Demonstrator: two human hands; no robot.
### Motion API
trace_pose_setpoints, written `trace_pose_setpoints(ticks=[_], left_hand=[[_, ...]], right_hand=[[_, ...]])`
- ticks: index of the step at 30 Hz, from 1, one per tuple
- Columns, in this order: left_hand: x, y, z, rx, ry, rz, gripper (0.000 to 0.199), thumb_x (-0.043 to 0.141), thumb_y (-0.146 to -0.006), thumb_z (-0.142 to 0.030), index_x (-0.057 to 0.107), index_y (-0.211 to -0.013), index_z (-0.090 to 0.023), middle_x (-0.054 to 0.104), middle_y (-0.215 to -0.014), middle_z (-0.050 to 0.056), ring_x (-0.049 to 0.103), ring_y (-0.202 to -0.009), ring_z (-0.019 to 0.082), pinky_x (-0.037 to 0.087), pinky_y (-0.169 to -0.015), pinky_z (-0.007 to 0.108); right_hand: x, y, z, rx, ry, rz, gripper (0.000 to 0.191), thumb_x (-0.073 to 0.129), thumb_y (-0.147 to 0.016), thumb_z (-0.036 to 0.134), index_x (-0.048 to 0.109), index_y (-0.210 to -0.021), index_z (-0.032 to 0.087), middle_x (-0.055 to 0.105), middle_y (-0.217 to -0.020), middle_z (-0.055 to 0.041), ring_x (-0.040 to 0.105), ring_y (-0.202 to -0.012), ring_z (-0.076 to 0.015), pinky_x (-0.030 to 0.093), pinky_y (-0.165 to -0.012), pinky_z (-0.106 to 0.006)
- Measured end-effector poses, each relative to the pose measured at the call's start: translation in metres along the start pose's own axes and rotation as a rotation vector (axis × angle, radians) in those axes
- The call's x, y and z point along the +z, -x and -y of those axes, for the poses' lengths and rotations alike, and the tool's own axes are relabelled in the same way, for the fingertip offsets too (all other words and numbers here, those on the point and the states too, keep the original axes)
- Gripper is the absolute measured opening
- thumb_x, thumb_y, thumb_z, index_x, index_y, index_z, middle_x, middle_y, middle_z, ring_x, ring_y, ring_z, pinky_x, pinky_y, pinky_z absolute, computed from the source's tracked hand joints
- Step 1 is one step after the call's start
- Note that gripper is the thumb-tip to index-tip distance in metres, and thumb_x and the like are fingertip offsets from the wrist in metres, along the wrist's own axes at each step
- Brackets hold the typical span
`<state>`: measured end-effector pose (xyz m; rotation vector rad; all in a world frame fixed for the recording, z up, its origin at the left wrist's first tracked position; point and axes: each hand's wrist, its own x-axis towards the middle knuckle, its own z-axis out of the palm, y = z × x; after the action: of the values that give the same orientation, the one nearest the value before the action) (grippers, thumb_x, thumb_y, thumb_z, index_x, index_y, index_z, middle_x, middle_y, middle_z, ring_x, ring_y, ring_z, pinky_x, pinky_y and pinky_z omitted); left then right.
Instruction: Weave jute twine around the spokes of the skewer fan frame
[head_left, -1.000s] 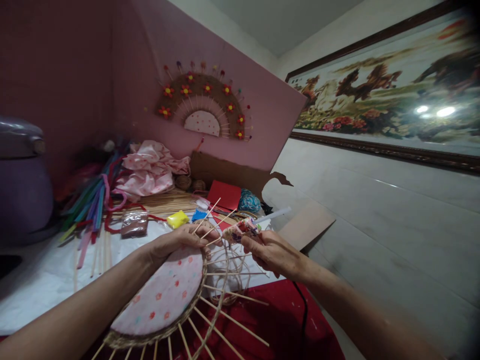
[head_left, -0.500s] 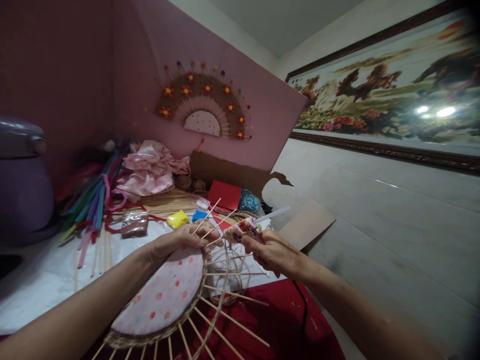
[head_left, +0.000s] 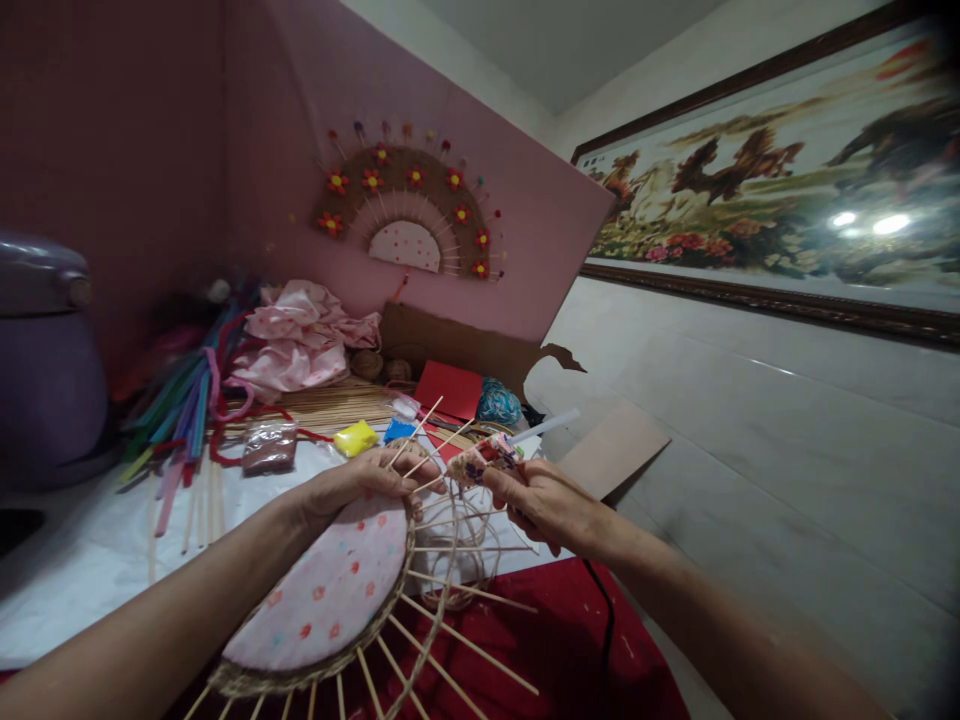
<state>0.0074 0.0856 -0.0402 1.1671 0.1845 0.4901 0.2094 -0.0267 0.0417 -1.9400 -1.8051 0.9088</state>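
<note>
Left hand [head_left: 379, 475]: fingers closed on one semicircular panel [head_left: 322, 590] at its upper rim. Right hand [head_left: 546, 502]: fingers wrapped around one floral-covered glue gun [head_left: 480, 461] with one translucent stick [head_left: 546, 427].

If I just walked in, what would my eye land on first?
Probably the pale, flower-dotted half-round panel low in the middle, edged with brown braided cord and fanned with thin wooden sticks, its upper end in the left hand. Just right of it, the right hand grips a flower-patterned tool with a translucent stick. Above, a brown arch with red-and-yellow flowers stands out against a pink board.
</note>
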Motion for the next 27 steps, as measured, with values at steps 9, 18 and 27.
trace_pose_setpoints(ticks=[9, 18, 27], left_hand=[[0.0029, 0.0006, -0.0016, -0.021, 0.02, -0.016, 0.029, 0.062, -0.063, -0.012, 0.068, -0.091, -0.016, 0.068, -0.095, 0.008, 0.061, -0.067, 0.018, 0.044, -0.072, 0.035], [0.0027, 0.001, -0.0015, -0.007, 0.004, -0.025, 0.027, 0.064, -0.063, -0.013, 0.068, -0.089, -0.017, 0.068, -0.095, 0.008, 0.061, -0.07, 0.018, 0.043, -0.073, 0.033], [0.0041, 0.0007, -0.0019, -0.019, 0.022, -0.018, 0.027, 0.062, -0.063, -0.012, 0.068, -0.09, -0.016, 0.068, -0.094, 0.009, 0.061, -0.067, 0.019, 0.044, -0.072, 0.035]], right_hand=[[0.0021, -0.0014, -0.0025, 0.035, -0.064, -0.026, 0.055, 0.037, -0.07, 0.073, 0.042, -0.062, 0.018, 0.035, -0.045, 0.0055, 0.03, -0.032, -0.0042, 0.023, -0.025, -0.016], [0.0013, 0.0014, -0.0014, 0.06, -0.059, -0.038, 0.058, 0.034, -0.069, 0.075, 0.045, -0.065, 0.018, 0.036, -0.044, 0.0054, 0.031, -0.032, -0.0049, 0.024, -0.025, -0.016], [0.0018, 0.002, 0.0009, 0.029, -0.092, -0.031, 0.057, 0.035, -0.07, 0.074, 0.045, -0.066, 0.018, 0.033, -0.047, 0.0059, 0.027, -0.032, -0.0045, 0.024, -0.025, -0.017]])
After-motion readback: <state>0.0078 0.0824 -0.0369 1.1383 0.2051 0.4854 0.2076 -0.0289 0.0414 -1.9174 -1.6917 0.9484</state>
